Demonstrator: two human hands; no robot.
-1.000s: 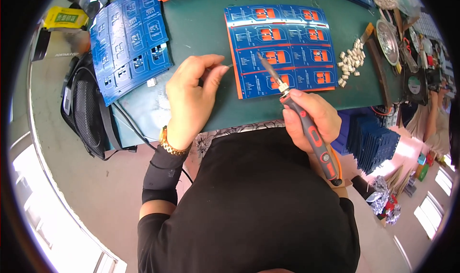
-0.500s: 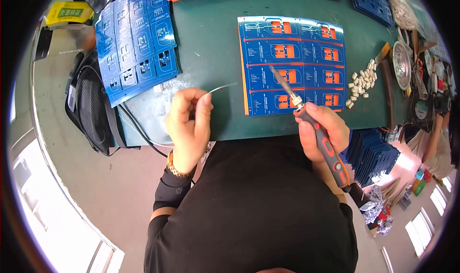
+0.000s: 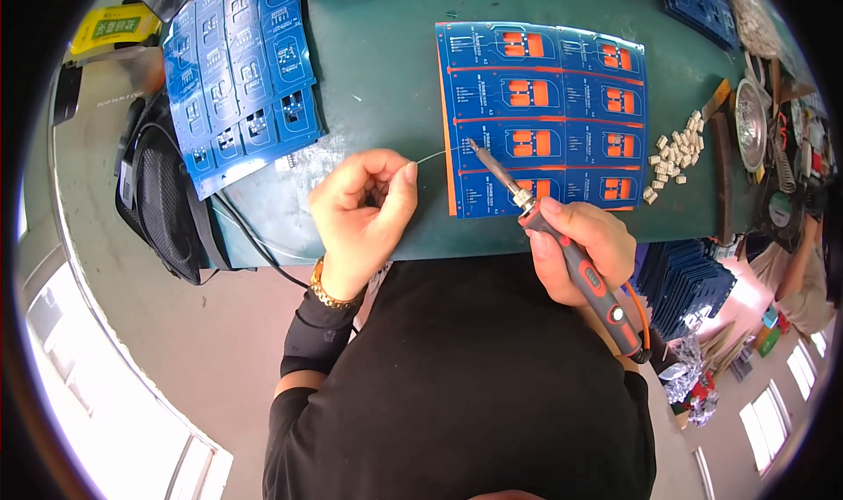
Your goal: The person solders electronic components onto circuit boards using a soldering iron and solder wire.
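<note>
A blue circuit board panel [image 3: 518, 118] divided into several sections lies on the green table, with orange showing through its cutouts and along its left edge. My right hand [image 3: 584, 252] grips a grey and red soldering iron [image 3: 587, 280], its tip over the left part of the panel, near a row of small pads. Between thumb and fingers, my left hand [image 3: 367, 203] pinches a thin solder wire [image 3: 430, 158], which reaches across the panel's left edge toward the iron's tip. Whether the tip touches the board or the wire I cannot tell.
Stacked blue boards [image 3: 237, 83] lie at the left, beside a black mesh case [image 3: 162, 201] and a cable [image 3: 255, 232]. Small white connectors [image 3: 676, 158] are heaped right of the panel. Farther right stand a metal dish [image 3: 751, 122] and more stacked boards [image 3: 689, 285].
The soldering iron's tip has moved left and slightly nearer to me. My left hand has shifted right, bringing the solder wire to the panel's left edge. The view has shifted slightly.
</note>
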